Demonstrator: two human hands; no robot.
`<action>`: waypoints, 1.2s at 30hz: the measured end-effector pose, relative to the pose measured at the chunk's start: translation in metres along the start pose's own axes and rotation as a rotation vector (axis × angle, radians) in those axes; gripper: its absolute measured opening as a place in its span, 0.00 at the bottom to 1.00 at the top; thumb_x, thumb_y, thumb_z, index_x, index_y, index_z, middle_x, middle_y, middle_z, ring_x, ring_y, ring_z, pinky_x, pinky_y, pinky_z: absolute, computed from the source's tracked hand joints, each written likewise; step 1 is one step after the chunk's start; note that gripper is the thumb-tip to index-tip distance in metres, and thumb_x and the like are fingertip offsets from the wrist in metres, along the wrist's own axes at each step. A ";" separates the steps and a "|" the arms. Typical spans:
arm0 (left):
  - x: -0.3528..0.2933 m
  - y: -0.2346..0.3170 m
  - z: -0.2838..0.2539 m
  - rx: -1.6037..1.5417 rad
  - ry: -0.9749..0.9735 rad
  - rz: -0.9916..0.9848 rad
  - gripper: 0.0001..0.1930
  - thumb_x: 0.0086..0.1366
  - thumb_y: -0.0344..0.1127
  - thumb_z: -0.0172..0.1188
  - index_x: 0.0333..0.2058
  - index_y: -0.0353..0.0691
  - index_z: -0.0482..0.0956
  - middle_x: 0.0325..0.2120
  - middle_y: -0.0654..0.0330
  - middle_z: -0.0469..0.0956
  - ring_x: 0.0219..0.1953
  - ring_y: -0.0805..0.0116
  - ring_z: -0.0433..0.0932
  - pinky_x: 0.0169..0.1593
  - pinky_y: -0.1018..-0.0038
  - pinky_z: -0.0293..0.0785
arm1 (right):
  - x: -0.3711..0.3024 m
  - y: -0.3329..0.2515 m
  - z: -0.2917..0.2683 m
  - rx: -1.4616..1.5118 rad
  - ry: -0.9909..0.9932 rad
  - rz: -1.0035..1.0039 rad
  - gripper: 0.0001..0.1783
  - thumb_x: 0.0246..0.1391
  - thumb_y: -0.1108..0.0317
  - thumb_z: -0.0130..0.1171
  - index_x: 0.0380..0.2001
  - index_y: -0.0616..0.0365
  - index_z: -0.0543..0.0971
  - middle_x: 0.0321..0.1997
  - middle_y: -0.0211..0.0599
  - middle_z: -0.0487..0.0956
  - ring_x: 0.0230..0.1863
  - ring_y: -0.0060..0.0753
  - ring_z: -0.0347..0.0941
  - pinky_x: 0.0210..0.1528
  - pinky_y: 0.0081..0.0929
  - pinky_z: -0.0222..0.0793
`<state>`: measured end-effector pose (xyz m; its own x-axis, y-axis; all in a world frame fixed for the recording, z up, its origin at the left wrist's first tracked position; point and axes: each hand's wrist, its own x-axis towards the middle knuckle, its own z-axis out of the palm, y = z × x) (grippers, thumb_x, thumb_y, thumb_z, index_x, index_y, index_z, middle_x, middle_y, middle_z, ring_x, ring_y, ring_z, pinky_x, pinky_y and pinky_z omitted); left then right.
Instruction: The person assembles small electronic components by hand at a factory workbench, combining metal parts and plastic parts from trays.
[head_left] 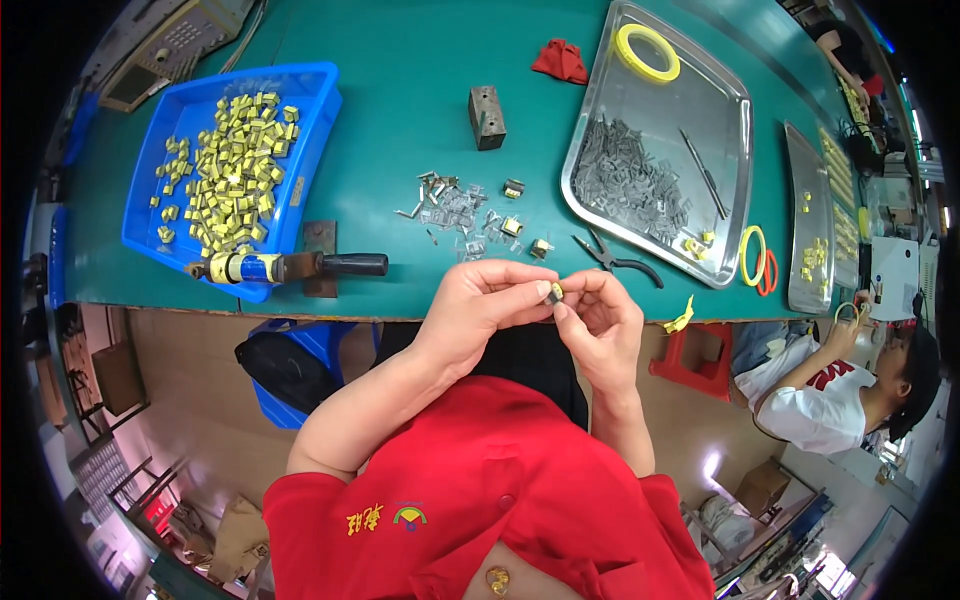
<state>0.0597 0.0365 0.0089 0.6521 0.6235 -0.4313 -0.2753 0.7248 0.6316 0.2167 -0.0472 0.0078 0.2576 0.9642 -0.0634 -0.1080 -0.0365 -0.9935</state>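
Between my fingertips, at the near edge of the green table, is a small transformer (pixel 554 294) with yellow tape and a dark core. My left hand (pixel 487 305) pinches it from the left, and my right hand (pixel 606 322) pinches it from the right. The fingers cover most of it. Just beyond the hands lie similar yellow-wrapped pieces, one of them a transformer (pixel 511 226), beside a loose pile of small clear and metal parts (pixel 452 207). Black-handled pliers (pixel 615 262) rest to the right of these parts.
At left, a blue bin (pixel 317 130) holds many yellow pieces; a black-handled clamp tool (pixel 290 266) stands before it. At right, a metal tray (pixel 725 110) carries grey parts, a yellow tape roll (pixel 648 53) and a pen-like tool (pixel 704 172). A metal block (pixel 487 117) stands mid-table. Another person sits at right.
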 end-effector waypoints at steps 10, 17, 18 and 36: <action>-0.002 0.002 -0.002 -0.182 -0.027 -0.064 0.12 0.69 0.30 0.57 0.47 0.30 0.79 0.40 0.52 0.82 0.43 0.65 0.83 0.50 0.71 0.82 | -0.001 -0.007 0.006 -0.467 0.056 -0.385 0.21 0.44 0.83 0.69 0.44 0.65 0.77 0.38 0.36 0.76 0.34 0.24 0.71 0.36 0.20 0.67; -0.008 -0.002 -0.002 -0.060 -0.071 0.020 0.14 0.70 0.30 0.55 0.51 0.30 0.77 0.41 0.54 0.81 0.46 0.67 0.82 0.52 0.69 0.81 | -0.004 -0.008 0.010 -0.532 0.101 -0.458 0.19 0.45 0.82 0.69 0.43 0.65 0.78 0.37 0.36 0.76 0.32 0.23 0.71 0.35 0.20 0.67; -0.009 -0.001 0.000 -0.060 -0.073 0.021 0.14 0.70 0.30 0.55 0.51 0.30 0.77 0.41 0.54 0.81 0.46 0.67 0.82 0.52 0.69 0.81 | -0.004 -0.008 0.011 -0.544 0.118 -0.455 0.19 0.45 0.83 0.69 0.42 0.65 0.77 0.36 0.36 0.76 0.31 0.23 0.71 0.34 0.19 0.67; -0.004 -0.007 -0.009 0.418 -0.163 0.320 0.18 0.61 0.18 0.62 0.51 0.29 0.77 0.44 0.54 0.78 0.46 0.66 0.80 0.51 0.73 0.80 | -0.003 -0.008 0.007 0.571 0.032 0.282 0.07 0.63 0.72 0.56 0.37 0.66 0.79 0.26 0.31 0.76 0.24 0.18 0.67 0.27 0.16 0.62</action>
<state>0.0528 0.0318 -0.0001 0.6920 0.7161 -0.0913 -0.1955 0.3077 0.9312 0.2099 -0.0475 0.0171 0.1721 0.9293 -0.3267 -0.6684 -0.1335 -0.7317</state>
